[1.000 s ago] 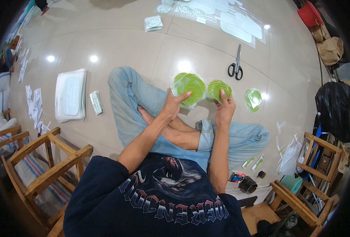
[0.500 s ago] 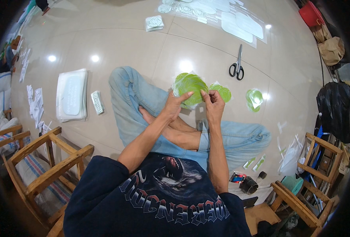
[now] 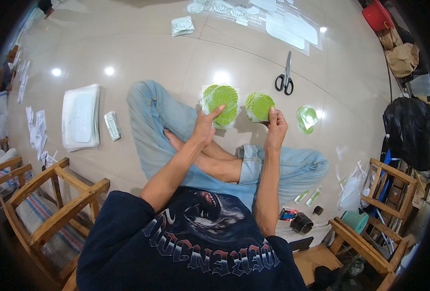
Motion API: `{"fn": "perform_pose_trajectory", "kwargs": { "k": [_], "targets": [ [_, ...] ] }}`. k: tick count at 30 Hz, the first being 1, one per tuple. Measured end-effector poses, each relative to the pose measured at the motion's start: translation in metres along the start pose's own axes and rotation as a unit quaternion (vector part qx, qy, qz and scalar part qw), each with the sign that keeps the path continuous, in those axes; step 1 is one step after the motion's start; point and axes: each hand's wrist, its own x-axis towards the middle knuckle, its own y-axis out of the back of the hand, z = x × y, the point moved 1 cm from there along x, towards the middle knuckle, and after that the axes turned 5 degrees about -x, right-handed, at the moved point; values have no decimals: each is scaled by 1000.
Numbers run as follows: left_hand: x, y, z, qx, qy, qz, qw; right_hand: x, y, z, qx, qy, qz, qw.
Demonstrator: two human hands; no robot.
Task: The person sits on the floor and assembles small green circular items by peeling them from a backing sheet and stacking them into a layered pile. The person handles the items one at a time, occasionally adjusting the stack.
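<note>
My left hand (image 3: 208, 122) holds a stack of green patterned stickers (image 3: 220, 104) with clear film edges, thumb on top. My right hand (image 3: 275, 125) pinches another round green sticker (image 3: 260, 106) by its right side, thumb on top; whether it is one layer or several I cannot tell. The two are held side by side above the floor, a small gap between them. To the right of my right hand lies a further green sticker pile (image 3: 306, 119) with a shiny whitish patch. Black-handled scissors (image 3: 285, 80) lie beyond my right hand, blades pointing away.
Whitish sheet stacks (image 3: 81, 117), a small bundle (image 3: 112, 126) and another bundle (image 3: 182, 26) lie on the tiles. Printed clear sheets (image 3: 273, 19) spread at the far side. Wooden frames (image 3: 59, 203) stand at both sides. Near my left knee on the right are small green strips (image 3: 313, 196) and a dark roll (image 3: 301, 223).
My hands have moved apart. The right hand has drawn away rightward from the left-hand stack and now holds a green sticker separately. The whole view has shifted slightly.
</note>
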Motion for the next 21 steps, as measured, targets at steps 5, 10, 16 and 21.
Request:
{"fn": "perform_pose_trajectory", "kwargs": {
  "k": [5,10,16,21],
  "targets": [
    [-5,-10,2,-27,34,5,999,-3,-7,13,13,-32,-71,997],
    [-1,-2,-1,5,4,2,1000,-13,-23,-9,92,-41,-67,993],
    [-3,-2,2,-1,30,10,1000,-12,-14,-11,192,-55,-141,970],
    [-7,-14,6,-65,62,7,996,-10,-24,-1,-1,-66,-86,994]
  ]
}}
